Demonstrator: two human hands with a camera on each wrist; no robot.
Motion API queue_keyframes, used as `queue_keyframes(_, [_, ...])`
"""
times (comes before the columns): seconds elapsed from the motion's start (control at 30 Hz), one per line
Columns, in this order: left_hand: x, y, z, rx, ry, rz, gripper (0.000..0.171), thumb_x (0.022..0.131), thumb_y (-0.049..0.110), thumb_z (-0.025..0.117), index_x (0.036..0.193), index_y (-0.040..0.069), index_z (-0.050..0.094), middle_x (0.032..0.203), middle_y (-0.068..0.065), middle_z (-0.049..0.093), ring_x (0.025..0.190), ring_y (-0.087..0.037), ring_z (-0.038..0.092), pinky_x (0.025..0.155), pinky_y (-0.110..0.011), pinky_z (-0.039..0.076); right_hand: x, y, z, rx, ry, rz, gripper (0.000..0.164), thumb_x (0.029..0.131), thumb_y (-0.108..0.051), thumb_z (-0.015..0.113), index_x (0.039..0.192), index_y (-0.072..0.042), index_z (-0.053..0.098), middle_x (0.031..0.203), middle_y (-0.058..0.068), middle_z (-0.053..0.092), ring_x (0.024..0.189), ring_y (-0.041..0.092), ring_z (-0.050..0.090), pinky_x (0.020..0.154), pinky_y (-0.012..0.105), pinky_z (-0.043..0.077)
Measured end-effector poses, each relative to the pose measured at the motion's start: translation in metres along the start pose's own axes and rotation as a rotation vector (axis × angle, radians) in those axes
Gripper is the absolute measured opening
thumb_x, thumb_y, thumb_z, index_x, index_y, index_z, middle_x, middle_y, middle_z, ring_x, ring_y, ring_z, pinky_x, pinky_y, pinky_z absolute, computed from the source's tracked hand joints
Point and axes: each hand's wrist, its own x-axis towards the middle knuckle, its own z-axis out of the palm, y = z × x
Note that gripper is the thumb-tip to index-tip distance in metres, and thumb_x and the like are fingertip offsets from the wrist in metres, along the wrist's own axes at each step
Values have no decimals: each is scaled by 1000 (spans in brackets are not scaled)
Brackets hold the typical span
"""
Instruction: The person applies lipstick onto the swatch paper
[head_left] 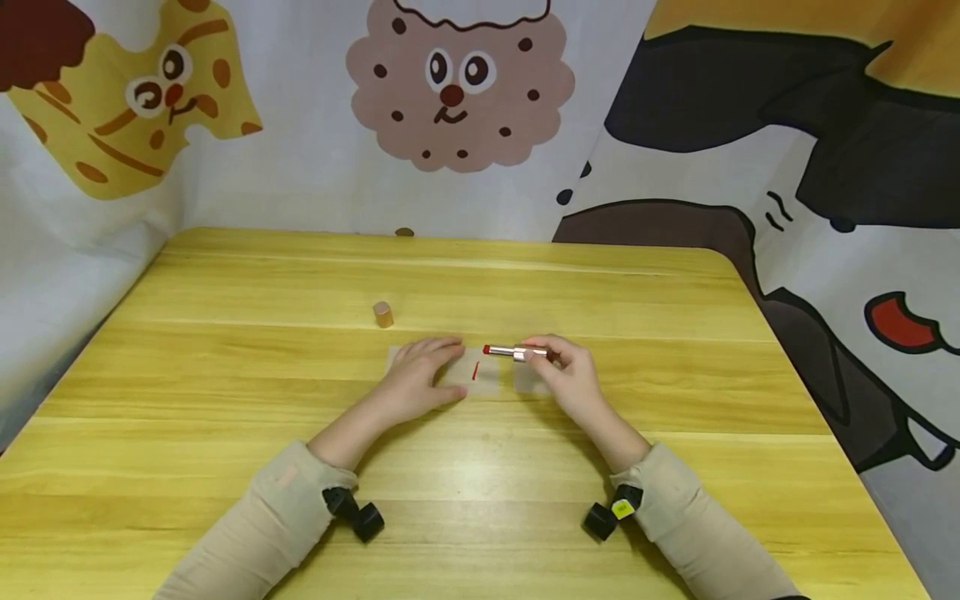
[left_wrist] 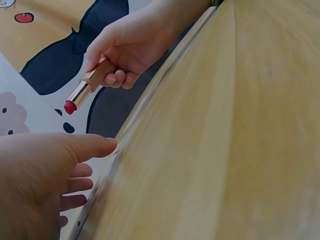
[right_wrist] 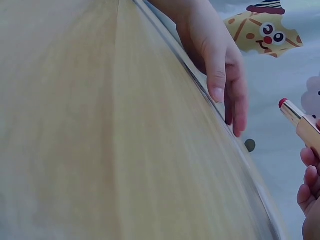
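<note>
Right hand (head_left: pixel 570 375) pinches a shiny rose-gold lipstick with a red tip (head_left: pixel 517 353), up above the thin, pale paper (head_left: pixel 487 382). Left hand (head_left: pixel 420 375), thumb and fingers apart, is over the paper, near a short red line (head_left: pixel 476 371) (a bit slanted). Farther back, a small round copper-coloured cap (head_left: pixel 383 314) sits on the yellow wooden surface (head_left: pixel 480 500).

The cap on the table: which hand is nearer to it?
Left. The left hand lies on the near side of the cap; the right hand, holding the lipstick, is farther right.
</note>
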Motion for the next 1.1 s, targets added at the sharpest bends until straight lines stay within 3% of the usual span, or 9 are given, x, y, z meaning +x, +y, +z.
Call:
queue_keyframes(0.67, [2, 5, 3, -70, 103, 45, 70, 80, 36, 78, 136, 4, 51, 141, -10, 47, 133, -30, 36, 110, -50, 17, 0, 5, -11, 2, 67, -56, 13, 86, 11, 61, 97, 15, 66, 86, 22, 67, 70, 6, 51, 59, 18, 40])
queue_keyframes(1.1, [6, 10, 9, -78, 102, 61, 70, 81, 36, 77, 137, 6, 50, 141, -9, 47, 132, -27, 37, 111, -47, 16, -3, 10, -24, 16, 116, -20, 13, 86, 12, 61, 97, 17, 65, 86, -2, 68, 71, 4, 54, 59, 16, 42])
